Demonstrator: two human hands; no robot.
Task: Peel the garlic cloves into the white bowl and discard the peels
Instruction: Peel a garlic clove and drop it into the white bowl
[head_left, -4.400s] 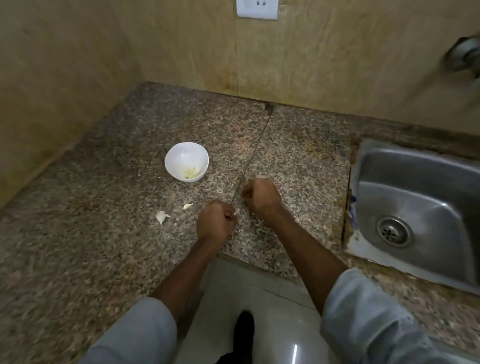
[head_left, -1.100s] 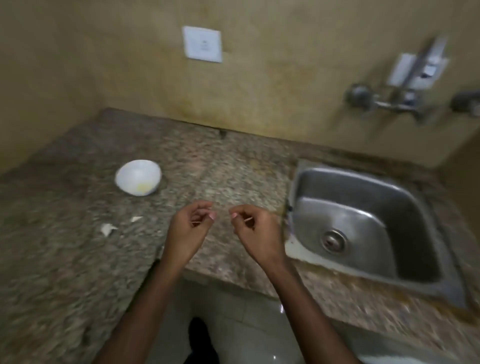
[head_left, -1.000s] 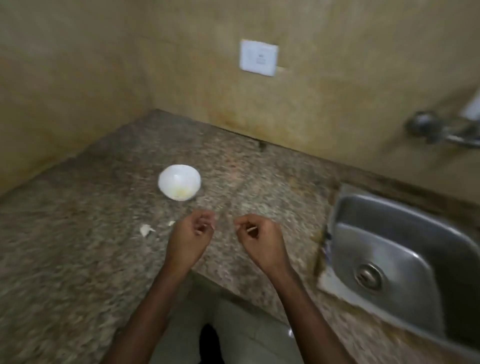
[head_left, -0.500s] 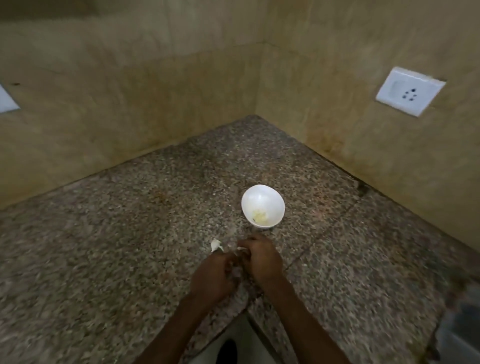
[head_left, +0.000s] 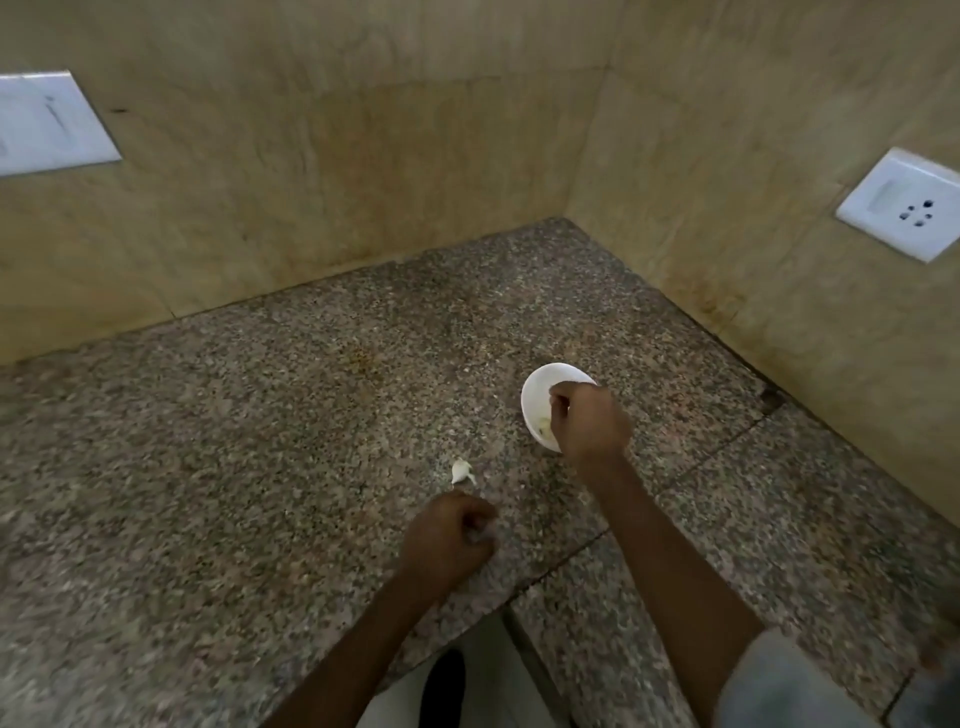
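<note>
The white bowl (head_left: 535, 395) stands on the granite counter (head_left: 260, 467) with pale peeled garlic (head_left: 543, 425) in its bottom. My right hand (head_left: 589, 421) hovers over the bowl's right half, fingertips pinched together and pointing down into it; what they pinch is mostly hidden. An unpeeled garlic clove (head_left: 461, 472) lies on the counter left of the bowl. Just below that clove, near the counter's front edge, my left hand (head_left: 449, 538) has its fingers curled round a small pale scrap of peel.
Two tiled walls meet in a corner behind the bowl. A white socket plate (head_left: 904, 205) sits on the right wall and a white switch plate (head_left: 49, 124) on the left wall. The counter's front edge runs below my left hand, with floor beneath.
The view swung left, away from the sink. My hands met beside the clove half a second ago; now my right hand has moved up over the bowl, and my left stays near the front edge.
</note>
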